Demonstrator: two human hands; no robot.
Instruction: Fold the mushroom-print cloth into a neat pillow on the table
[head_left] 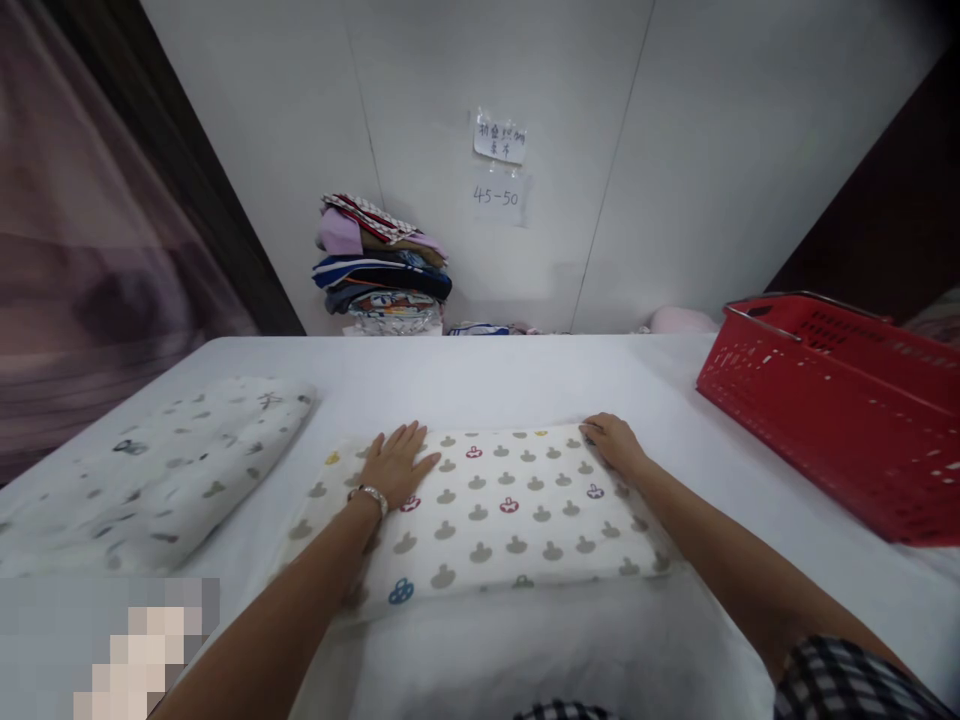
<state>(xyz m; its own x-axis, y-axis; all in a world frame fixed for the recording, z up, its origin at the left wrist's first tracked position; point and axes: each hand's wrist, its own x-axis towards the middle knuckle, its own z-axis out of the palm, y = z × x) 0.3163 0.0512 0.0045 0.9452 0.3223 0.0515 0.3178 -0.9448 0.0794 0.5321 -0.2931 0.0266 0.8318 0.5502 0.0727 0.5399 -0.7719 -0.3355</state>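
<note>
A cream pillow (495, 520) printed with grey, red and blue shapes lies flat on the white table (525, 375) in front of me. My left hand (396, 464), a bracelet at its wrist, rests flat on the pillow's left part with fingers stretched out. At the pillow's far right corner, my right hand (615, 442) has its fingers curled over the edge of the fabric.
A second white patterned pillow (157, 470) lies at the left. A red plastic basket (832, 400) stands at the right. A stack of folded clothes (382, 270) sits against the back wall, under paper labels. A dark curtain hangs at the far left.
</note>
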